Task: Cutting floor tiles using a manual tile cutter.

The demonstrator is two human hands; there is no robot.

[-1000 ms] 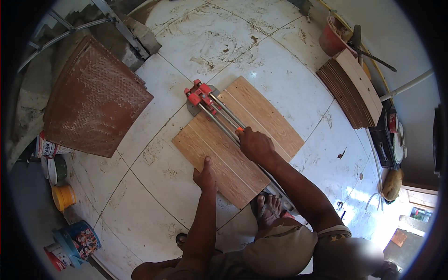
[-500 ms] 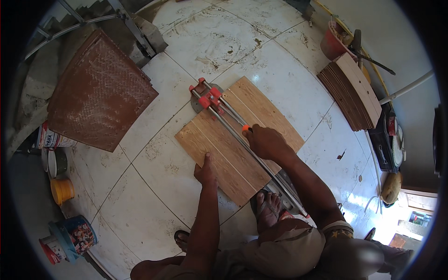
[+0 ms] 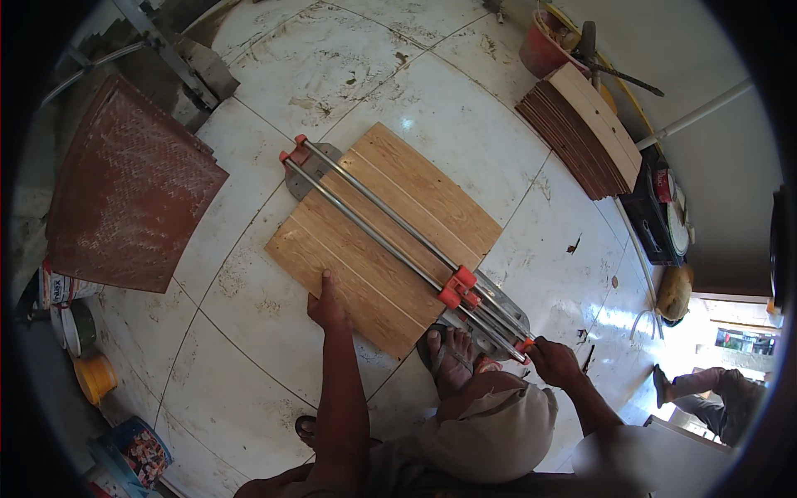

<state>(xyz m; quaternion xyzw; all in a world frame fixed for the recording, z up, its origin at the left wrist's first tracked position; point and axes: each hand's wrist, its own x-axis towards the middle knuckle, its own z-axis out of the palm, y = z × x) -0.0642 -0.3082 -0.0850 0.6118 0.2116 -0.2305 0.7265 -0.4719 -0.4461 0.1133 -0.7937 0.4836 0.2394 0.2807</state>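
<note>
A wood-look tile (image 3: pixel 381 210) with pale grooves lies across a manual tile cutter whose twin steel rails (image 3: pixel 369 231) run over it diagonally, with a grey base showing at both ends. The red carriage (image 3: pixel 457 287) sits at the tile's near edge. My left hand (image 3: pixel 327 304) grips the tile's left edge, thumb on top. My right hand (image 3: pixel 550 360) is closed on the cutter's orange-tipped handle (image 3: pixel 525 345) at the near end of the rails. My sandaled foot (image 3: pixel 450 361) is beside the cutter's base.
Brown tile stacks stand at left (image 3: pixel 130 184) and right (image 3: pixel 589 124). Small buckets (image 3: pixel 93 378) line the left wall. A red bucket (image 3: pixel 538 48), a black case (image 3: pixel 652 224) and pipes line the right wall. Another person's legs (image 3: pixel 706 390) are near the bright doorway at lower right.
My right hand and the red carriage have slid from the far part of the rails down to the near end. Another person's legs have appeared by the doorway. The view has shifted somewhat.
</note>
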